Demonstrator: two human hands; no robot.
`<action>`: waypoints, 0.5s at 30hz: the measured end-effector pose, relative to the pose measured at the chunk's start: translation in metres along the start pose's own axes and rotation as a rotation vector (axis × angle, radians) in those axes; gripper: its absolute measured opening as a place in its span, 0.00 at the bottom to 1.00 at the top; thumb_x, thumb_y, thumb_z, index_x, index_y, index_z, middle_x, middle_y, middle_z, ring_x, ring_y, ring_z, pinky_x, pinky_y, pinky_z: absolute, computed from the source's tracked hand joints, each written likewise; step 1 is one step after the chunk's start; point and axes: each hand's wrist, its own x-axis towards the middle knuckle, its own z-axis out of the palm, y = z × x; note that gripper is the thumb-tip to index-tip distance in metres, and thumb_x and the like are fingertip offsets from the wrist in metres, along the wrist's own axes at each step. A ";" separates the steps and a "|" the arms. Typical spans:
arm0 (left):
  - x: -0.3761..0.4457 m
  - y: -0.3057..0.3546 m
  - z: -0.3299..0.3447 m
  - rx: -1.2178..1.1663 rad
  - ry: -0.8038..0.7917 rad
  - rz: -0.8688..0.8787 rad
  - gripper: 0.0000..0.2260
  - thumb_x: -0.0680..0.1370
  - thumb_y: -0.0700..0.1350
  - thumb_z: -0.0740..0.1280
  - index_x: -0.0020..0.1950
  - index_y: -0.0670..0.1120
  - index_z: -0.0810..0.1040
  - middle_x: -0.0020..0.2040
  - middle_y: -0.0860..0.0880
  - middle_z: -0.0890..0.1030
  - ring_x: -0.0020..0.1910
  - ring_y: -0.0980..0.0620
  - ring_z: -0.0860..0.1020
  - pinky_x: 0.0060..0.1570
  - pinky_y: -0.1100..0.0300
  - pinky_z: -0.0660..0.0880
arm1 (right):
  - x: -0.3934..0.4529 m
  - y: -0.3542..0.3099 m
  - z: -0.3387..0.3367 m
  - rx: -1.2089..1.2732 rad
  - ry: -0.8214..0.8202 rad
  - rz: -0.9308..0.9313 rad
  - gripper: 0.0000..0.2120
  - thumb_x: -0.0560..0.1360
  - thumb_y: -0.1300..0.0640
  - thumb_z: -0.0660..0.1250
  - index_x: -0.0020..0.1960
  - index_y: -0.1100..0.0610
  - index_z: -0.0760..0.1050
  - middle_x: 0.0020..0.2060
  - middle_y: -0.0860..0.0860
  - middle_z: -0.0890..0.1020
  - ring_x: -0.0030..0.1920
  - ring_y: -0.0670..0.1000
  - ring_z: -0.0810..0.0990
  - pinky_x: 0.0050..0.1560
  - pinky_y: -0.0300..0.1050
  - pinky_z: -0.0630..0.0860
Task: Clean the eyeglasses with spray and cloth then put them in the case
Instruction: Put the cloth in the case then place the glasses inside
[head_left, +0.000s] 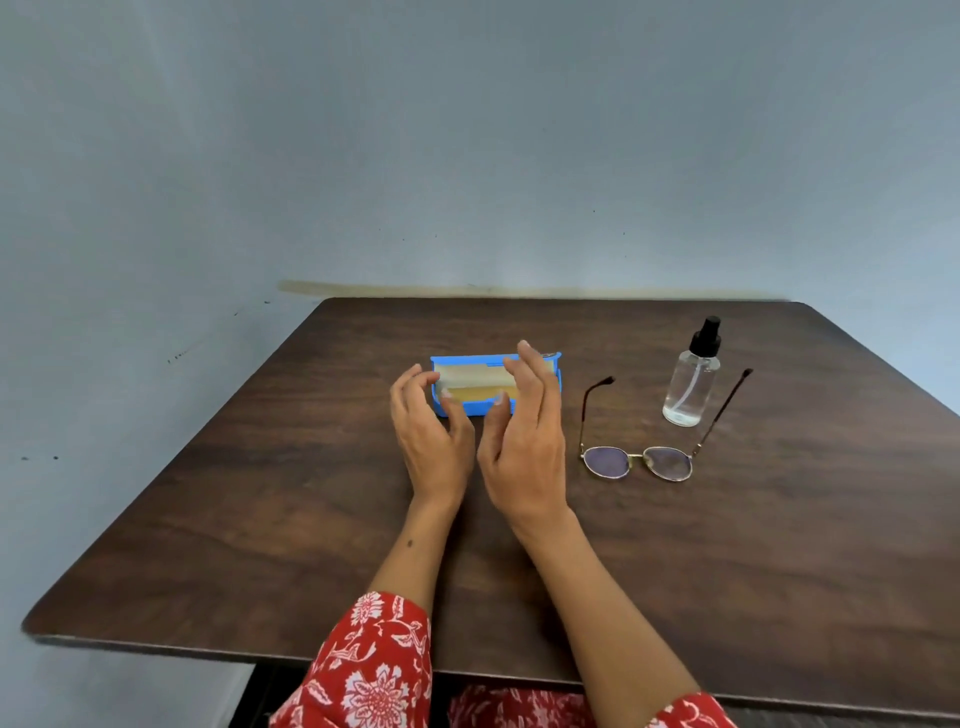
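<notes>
Desk (260, 519): one, dark wood, against a blue-grey wall.
Case (556, 370): one, blue, lid up, a pale cloth (470, 382) inside.
Glasses (638, 461): one pair, arms unfolded, lying just right of the case.
Spray bottle (692, 382): one, clear, black top, upright behind the glasses.
Left hand (431, 441): grip spread, fingers curled at the case's left end, holding nothing.
Right hand (527, 447): grip spread over the case's right half, empty.

Dark wood-grain bench (311, 493), faint sheen. Smooth blue plastic case (553, 374). Clear glossy bottle (688, 387), black cap. Thin gilt metal glasses (638, 460).
</notes>
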 end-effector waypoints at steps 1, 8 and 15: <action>-0.004 0.004 0.001 -0.030 -0.003 0.025 0.13 0.77 0.46 0.58 0.55 0.39 0.74 0.56 0.45 0.76 0.56 0.47 0.75 0.54 0.52 0.74 | 0.003 -0.002 -0.008 0.028 0.035 -0.039 0.15 0.77 0.67 0.57 0.63 0.62 0.66 0.64 0.63 0.72 0.64 0.55 0.71 0.64 0.35 0.67; -0.035 0.030 0.017 -0.198 -0.381 0.007 0.13 0.73 0.53 0.66 0.52 0.46 0.75 0.45 0.52 0.81 0.41 0.56 0.79 0.43 0.63 0.77 | 0.030 0.014 -0.078 -0.018 0.539 0.008 0.15 0.74 0.69 0.58 0.61 0.68 0.70 0.61 0.65 0.72 0.64 0.58 0.71 0.65 0.52 0.68; -0.041 0.028 0.027 -0.104 -0.665 -0.138 0.13 0.67 0.48 0.77 0.47 0.49 0.78 0.44 0.55 0.81 0.44 0.57 0.80 0.45 0.67 0.77 | 0.019 0.088 -0.121 -0.073 0.481 0.921 0.22 0.70 0.70 0.56 0.63 0.62 0.69 0.60 0.56 0.74 0.59 0.55 0.74 0.60 0.44 0.67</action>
